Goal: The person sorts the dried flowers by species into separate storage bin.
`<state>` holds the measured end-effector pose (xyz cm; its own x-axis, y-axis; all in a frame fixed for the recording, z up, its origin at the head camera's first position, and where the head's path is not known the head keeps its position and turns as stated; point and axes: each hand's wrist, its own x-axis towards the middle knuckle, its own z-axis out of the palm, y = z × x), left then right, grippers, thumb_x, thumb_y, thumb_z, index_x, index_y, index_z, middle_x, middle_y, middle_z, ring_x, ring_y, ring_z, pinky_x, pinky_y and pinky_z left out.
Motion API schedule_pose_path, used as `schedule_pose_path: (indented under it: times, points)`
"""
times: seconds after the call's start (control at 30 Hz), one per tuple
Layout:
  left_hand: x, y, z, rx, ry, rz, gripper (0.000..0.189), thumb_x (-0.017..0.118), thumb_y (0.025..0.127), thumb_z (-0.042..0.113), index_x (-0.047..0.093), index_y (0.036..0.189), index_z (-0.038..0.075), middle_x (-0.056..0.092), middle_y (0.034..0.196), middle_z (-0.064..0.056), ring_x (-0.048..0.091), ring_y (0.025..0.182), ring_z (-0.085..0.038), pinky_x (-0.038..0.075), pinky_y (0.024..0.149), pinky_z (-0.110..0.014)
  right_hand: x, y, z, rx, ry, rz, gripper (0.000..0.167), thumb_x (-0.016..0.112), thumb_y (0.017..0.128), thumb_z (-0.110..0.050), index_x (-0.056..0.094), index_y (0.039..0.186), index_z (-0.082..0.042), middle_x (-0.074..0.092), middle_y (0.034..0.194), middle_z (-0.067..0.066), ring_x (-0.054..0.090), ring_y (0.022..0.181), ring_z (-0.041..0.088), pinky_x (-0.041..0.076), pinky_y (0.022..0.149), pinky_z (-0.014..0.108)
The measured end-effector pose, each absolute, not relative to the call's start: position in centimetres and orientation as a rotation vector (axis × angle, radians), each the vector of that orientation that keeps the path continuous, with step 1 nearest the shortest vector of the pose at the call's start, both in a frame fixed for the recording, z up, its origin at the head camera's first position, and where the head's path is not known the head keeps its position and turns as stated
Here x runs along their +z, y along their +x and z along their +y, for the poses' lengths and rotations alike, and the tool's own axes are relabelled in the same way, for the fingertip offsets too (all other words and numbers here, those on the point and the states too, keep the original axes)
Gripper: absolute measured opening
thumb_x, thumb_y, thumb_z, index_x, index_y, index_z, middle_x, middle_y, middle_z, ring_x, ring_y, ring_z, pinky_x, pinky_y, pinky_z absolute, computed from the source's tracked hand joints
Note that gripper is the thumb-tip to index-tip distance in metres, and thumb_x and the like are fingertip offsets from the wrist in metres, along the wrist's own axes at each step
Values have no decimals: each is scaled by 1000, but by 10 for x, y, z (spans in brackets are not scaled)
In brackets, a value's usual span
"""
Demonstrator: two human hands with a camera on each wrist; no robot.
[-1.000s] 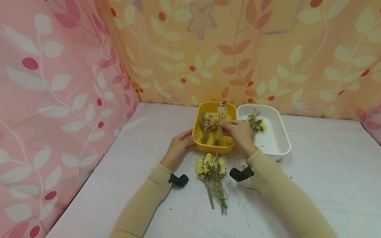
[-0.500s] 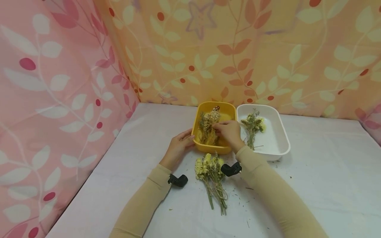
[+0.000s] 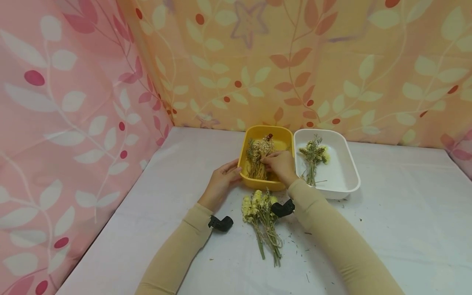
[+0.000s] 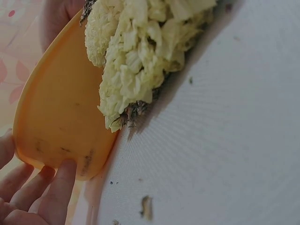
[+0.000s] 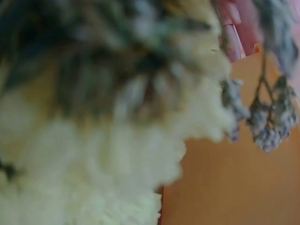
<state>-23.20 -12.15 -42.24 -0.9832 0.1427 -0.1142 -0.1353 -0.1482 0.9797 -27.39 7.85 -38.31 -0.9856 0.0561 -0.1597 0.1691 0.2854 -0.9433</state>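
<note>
In the head view my right hand (image 3: 282, 164) reaches into the yellow tub (image 3: 263, 186) and pinches a small dried flower bunch (image 3: 267, 144) by its stems. Other dried bunches (image 3: 254, 152) lie against it on the tub's left side, so their outlines merge. My left hand (image 3: 221, 180) touches the tub's left wall; the left wrist view shows its fingers (image 4: 58, 192) extended against the outside. Tied bunches of pale yellow dried flowers (image 3: 259, 205) lie on the table just before the tub. Blurred yellow blooms (image 5: 93, 154) fill much of the right wrist view, hiding the right fingertips.
A white tub (image 3: 341, 172) stands against the yellow one on the right, with dried flowers (image 3: 313, 153) in its left part. Bits of stem and leaf (image 3: 295, 246) are scattered over the white tablecloth (image 3: 166, 246). Leaf-patterned cloth (image 3: 221, 61) hangs behind.
My right hand has moved left and slightly down inside the yellow tub, bringing its bunch from upright at the middle to beside the others. My left hand has stayed on the wall.
</note>
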Motion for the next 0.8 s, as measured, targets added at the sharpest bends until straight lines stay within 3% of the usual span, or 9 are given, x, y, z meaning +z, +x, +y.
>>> schedule_pose_path:
  times: [0.27,0.5,0.8]
  points:
    - [-422,-232,-122,2249,-8,1926,50,61,100,17,48,147,9,52,149,-13,56,131,-30,55,104,-35,-382,-273,75,-1723,162,2508,20,72,91,-11,76,102,5,74,103,21,69,62,10,65,69,31]
    - [-421,-231,-121,2251,-17,1914,50,61,100,16,48,147,8,52,149,-12,56,132,-30,55,104,-34,-376,-266,83,-1513,36,2708,20,71,92,-18,78,100,-1,77,97,17,74,79,25,56,59,21]
    - [-421,-230,-121,2262,35,1892,52,59,101,16,45,149,8,48,152,-13,53,135,-31,53,107,-37,-352,-238,95,-1596,-108,2616,28,69,95,-21,74,113,-1,73,114,18,74,97,34,62,88,45]
